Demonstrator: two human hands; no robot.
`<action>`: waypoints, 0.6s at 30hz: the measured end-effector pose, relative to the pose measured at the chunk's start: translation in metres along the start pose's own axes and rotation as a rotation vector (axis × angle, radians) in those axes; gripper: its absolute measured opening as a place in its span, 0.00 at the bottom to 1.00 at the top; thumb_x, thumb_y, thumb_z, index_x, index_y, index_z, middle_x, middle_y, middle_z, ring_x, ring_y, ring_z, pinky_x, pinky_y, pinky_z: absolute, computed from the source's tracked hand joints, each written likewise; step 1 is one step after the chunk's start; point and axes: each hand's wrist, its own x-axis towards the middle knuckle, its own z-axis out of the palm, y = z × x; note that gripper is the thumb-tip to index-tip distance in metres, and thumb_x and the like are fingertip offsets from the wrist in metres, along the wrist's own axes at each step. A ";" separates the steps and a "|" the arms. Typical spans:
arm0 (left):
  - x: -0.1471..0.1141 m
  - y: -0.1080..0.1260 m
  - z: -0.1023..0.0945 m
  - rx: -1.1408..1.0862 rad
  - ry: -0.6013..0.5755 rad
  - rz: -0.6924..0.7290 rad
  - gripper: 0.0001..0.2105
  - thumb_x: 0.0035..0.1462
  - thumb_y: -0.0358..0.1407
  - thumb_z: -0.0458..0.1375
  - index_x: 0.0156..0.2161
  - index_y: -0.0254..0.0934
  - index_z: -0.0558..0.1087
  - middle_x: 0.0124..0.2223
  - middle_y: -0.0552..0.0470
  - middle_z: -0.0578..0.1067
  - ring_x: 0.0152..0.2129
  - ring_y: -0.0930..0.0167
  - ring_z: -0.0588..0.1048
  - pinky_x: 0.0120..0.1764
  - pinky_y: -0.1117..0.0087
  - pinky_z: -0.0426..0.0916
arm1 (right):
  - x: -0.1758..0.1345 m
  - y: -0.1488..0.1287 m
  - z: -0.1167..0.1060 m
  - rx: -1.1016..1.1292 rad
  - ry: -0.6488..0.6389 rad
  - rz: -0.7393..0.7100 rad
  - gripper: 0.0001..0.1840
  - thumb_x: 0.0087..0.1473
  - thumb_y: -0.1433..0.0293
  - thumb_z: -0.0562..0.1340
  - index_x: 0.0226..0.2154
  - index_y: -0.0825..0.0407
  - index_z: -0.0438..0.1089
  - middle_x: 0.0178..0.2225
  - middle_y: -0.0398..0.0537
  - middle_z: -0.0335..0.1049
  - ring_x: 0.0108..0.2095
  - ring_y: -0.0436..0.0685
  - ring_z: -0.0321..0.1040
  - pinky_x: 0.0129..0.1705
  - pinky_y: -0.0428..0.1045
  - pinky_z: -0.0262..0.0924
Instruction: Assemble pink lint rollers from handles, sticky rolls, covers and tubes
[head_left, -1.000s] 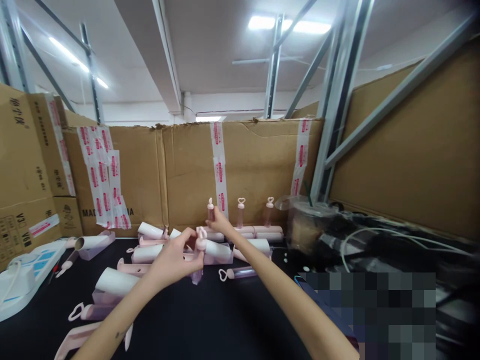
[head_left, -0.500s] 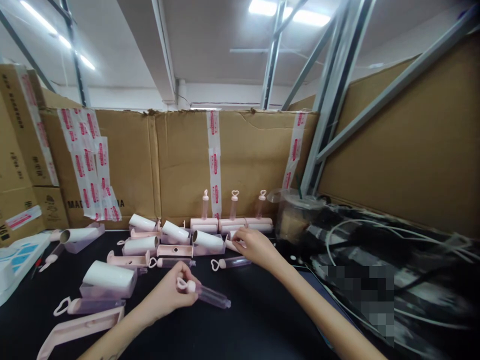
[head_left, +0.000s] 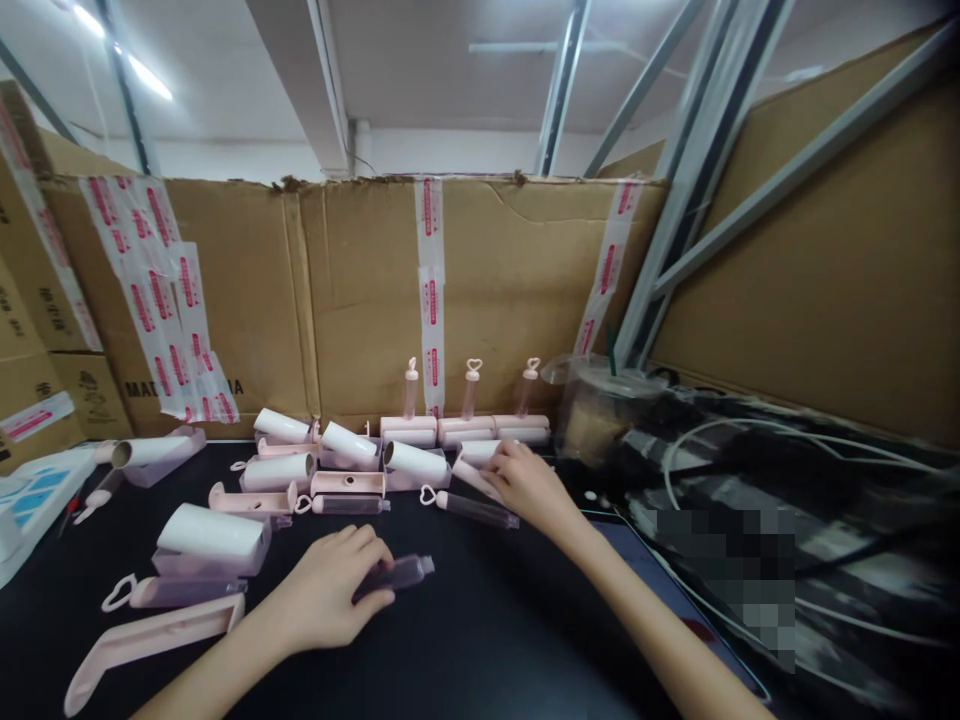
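Observation:
My left hand (head_left: 337, 585) is closed around a clear tube (head_left: 409, 572) just over the black table. The tube's far tip points right; its other end is hidden in my palm. Farther back, the fingers of my right hand (head_left: 529, 485) are closed on the right end of a pale pink holder (head_left: 478, 478), beside a white roll (head_left: 484, 452). Between the hands lies another clear tube (head_left: 480, 508) with a pink heart-shaped loop. A similar loop-ended tube (head_left: 349, 505) rests beyond my left hand.
Several white rolls (head_left: 214, 530), purple-tinted trays and pink holders (head_left: 161, 640) cover the left and back. Three tubes (head_left: 472, 390) stand upright against the cardboard wall (head_left: 360, 300). A lidded drink cup (head_left: 600, 410), cables and a dark tablet (head_left: 660, 590) are at right.
My left hand has turned over the tube, hiding its heart loop, and the tube's tip has swung upward. My right hand has shifted slightly, showing more of the pink holder. The camera view has tilted down.

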 end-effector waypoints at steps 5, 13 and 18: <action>0.001 -0.002 -0.004 -0.123 0.249 -0.063 0.11 0.59 0.37 0.45 0.47 0.41 0.60 0.41 0.51 0.72 0.35 0.69 0.73 0.39 0.68 0.66 | -0.015 -0.035 -0.024 0.546 0.030 0.049 0.15 0.60 0.59 0.42 0.35 0.50 0.56 0.35 0.49 0.67 0.34 0.56 0.67 0.34 0.50 0.61; 0.003 -0.003 0.011 0.137 0.375 0.014 0.13 0.59 0.40 0.47 0.47 0.39 0.62 0.39 0.51 0.73 0.33 0.68 0.75 0.33 0.70 0.69 | -0.054 -0.097 0.008 1.342 -0.418 0.406 0.25 0.54 0.50 0.51 0.49 0.45 0.54 0.29 0.43 0.67 0.30 0.54 0.66 0.21 0.42 0.56; 0.002 -0.009 0.019 0.302 0.446 0.080 0.14 0.60 0.41 0.47 0.48 0.37 0.64 0.38 0.49 0.75 0.29 0.68 0.76 0.30 0.69 0.70 | -0.051 -0.091 0.010 1.333 -0.466 0.317 0.24 0.54 0.51 0.53 0.48 0.47 0.58 0.33 0.45 0.65 0.34 0.53 0.65 0.20 0.40 0.55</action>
